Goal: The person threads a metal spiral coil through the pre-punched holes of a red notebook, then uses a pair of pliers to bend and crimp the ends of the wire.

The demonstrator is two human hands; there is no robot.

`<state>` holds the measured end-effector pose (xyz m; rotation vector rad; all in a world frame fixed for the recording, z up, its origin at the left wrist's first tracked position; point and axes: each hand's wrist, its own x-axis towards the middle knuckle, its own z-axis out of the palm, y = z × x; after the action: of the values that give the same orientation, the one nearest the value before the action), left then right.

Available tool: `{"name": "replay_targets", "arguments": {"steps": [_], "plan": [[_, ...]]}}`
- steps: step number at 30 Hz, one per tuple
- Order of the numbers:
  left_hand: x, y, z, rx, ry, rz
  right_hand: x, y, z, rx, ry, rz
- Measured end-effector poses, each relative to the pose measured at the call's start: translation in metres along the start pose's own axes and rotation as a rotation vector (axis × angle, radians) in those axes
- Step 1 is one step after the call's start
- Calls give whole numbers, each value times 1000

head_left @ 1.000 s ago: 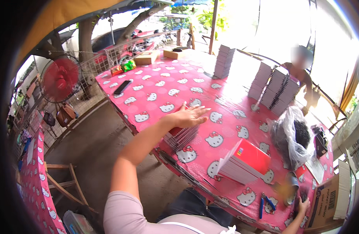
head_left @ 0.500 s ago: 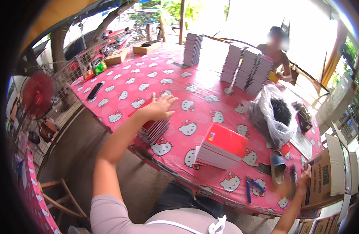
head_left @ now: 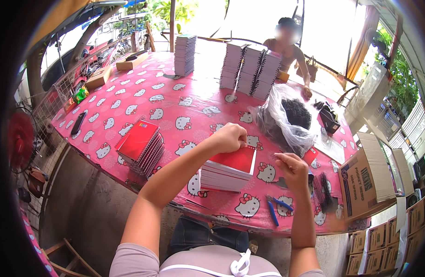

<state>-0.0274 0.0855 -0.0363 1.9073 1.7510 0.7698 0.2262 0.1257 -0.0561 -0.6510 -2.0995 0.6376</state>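
Note:
My left hand (head_left: 232, 137) is closed, its fingertips bent down at the far edge of a stack of unbound red-covered notebooks (head_left: 231, 171). Whether it pinches the top cover I cannot make out. To the right of that stack my right hand (head_left: 293, 168) is raised above the table, thumb and fingers pinched together; anything between them is too small to tell. Left of my left forearm is a stack of spiral-bound red notebooks (head_left: 139, 144). Blue-handled pliers (head_left: 278, 207) lie near the table's front edge, and black binding coils (head_left: 322, 191) lie right of my right forearm.
A plastic bag (head_left: 278, 102) full of black coils stands beyond my hands. Tall stacks of spiral notebooks (head_left: 251, 69) rise at the back, near a seated person (head_left: 286, 51). A cardboard box (head_left: 362, 184) stands at right, a phone (head_left: 78, 123) far left.
My left hand has left the spiral-bound stack and moved right to the unbound one. My right hand has come from beside the cardboard box toward the middle. The view has shifted right.

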Motion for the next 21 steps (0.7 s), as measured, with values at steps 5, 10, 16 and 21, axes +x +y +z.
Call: {"name": "replay_targets", "arguments": {"steps": [5, 10, 16, 21], "plan": [[-7, -12, 5, -66, -35, 27, 6, -4, 10, 70, 14, 122], [4, -8, -3, 21, -118, -56, 2, 0, 17, 104, 12, 122], [-10, -4, 8, -85, 266, 25, -3, -1, 8, 30, -12, 162], [-54, 29, 7, 176, 689, 340, -20, -13, -1, 414, -267, 323]]}}
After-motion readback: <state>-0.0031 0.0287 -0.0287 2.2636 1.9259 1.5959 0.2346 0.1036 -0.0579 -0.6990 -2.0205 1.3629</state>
